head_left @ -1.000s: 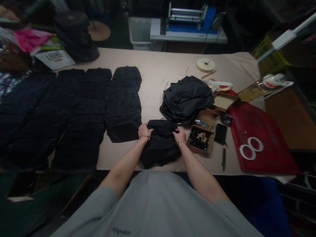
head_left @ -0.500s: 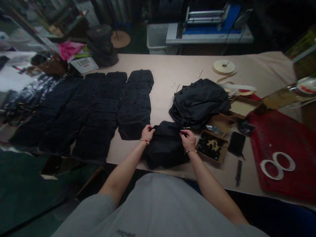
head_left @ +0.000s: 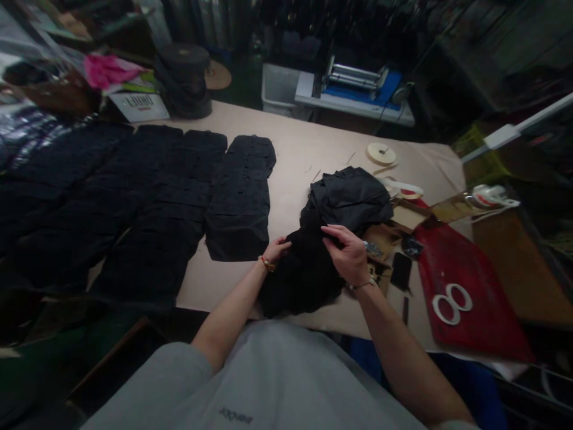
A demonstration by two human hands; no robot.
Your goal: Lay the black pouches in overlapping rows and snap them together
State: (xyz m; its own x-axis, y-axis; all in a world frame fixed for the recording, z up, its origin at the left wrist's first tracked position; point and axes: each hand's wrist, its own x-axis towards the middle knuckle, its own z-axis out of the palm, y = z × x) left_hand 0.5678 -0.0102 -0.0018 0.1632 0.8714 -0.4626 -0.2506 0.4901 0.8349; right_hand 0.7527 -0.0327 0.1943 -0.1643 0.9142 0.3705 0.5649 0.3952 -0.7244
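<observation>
A piece of black fabric [head_left: 302, 278] hangs and lies bunched at the table's front edge, between my hands. My left hand [head_left: 278, 248] pinches its upper left edge. At its upper right, my right hand [head_left: 348, 254] has thumb and forefinger closed at the fabric's edge, the other fingers lying alongside. Just beyond is a heap of dark fabric pieces [head_left: 349, 197]. Left of my hands, a long black fabric panel [head_left: 239, 200] lies flat, with more such panels [head_left: 179, 206] side by side further left.
Right of my hands sit small cardboard boxes [head_left: 409, 216], a dark phone-like case [head_left: 401, 270] and a red sheet [head_left: 465, 269] with two white rings [head_left: 452, 303]. A tape roll [head_left: 381, 154] lies further back. At the back left stand a black cylinder [head_left: 183, 80] and a white box [head_left: 139, 107].
The view has turned and shifted. The black fabric, spread between both hands before, is now more bunched. My right hand has turned over its edge, closer to my left hand.
</observation>
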